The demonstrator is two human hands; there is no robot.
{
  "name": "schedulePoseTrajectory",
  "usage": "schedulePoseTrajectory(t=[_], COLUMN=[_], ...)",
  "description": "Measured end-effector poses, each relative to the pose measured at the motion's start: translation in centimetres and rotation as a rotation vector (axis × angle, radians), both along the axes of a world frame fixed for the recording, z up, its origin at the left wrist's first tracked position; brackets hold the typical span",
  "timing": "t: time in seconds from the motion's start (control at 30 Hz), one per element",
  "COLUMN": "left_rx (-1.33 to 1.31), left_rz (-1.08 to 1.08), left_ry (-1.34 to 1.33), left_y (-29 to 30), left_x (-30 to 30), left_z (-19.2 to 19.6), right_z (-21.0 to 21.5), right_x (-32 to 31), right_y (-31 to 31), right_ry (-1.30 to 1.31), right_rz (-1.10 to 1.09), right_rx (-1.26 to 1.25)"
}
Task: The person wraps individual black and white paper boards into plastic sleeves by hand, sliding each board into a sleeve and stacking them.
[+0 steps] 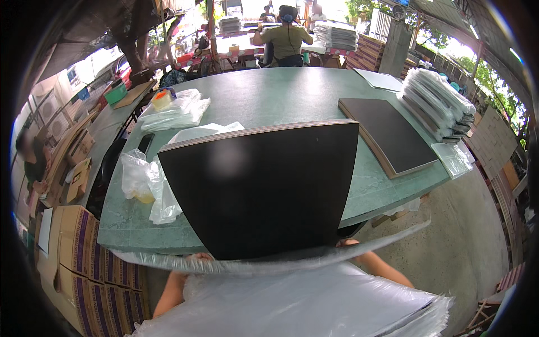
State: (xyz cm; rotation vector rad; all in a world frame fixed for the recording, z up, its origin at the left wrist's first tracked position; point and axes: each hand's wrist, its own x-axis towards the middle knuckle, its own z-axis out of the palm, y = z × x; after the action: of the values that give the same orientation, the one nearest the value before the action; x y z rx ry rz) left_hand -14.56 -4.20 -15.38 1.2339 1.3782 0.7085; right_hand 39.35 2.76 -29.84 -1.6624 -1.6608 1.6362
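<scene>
A thick stack of black boards (264, 191) stands nearly upright before me, tilted against the near edge of the table. At its lower left corner my left hand (197, 256) is closed, fingers curled against the boards. My right hand (348, 243) grips near the lower right corner, its fingers partly hidden. A clear plastic sheet edge (269, 264) runs in a curve across the boards' bottom and covers part of both hands. Below it, close to my body, lies a pile of clear plastic bags (292, 306).
On the green table (269, 90) lie another black board stack (396, 135), a plastic-wrapped stack (435, 104), crumpled plastic (163, 210), a tape roll (161, 100) on folded bags and a phone (146, 143). Cardboard boxes (84, 247) stand at left. A person (283, 39) sits beyond the table.
</scene>
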Motion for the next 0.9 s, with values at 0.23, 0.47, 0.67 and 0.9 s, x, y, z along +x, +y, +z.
schedulePoseTrajectory(t=[0.23,0.47,0.67,0.9], left_rx=[0.025,-0.166,0.489,0.358], left_rz=[-0.112,-0.005,-1.266,-0.830], left_ry=[0.610,0.405,-0.570,0.208], left_y=[0.0,-0.3,-1.9,0.0], left_x=[2.4,-0.2,9.0,10.0], left_z=[-7.2,4.2,21.2,0.4], right_z=[-7.5,11.4,31.5,18.9], right_x=[-4.5,-4.2,-11.2,-13.8], right_y=[-1.0,2.8,-2.0,-1.8], right_ry=[-0.517,-0.094,1.234,0.124], right_rz=[-0.275,0.032,1.411,1.020], right_rx=[-0.016,0.200,0.128,-0.357])
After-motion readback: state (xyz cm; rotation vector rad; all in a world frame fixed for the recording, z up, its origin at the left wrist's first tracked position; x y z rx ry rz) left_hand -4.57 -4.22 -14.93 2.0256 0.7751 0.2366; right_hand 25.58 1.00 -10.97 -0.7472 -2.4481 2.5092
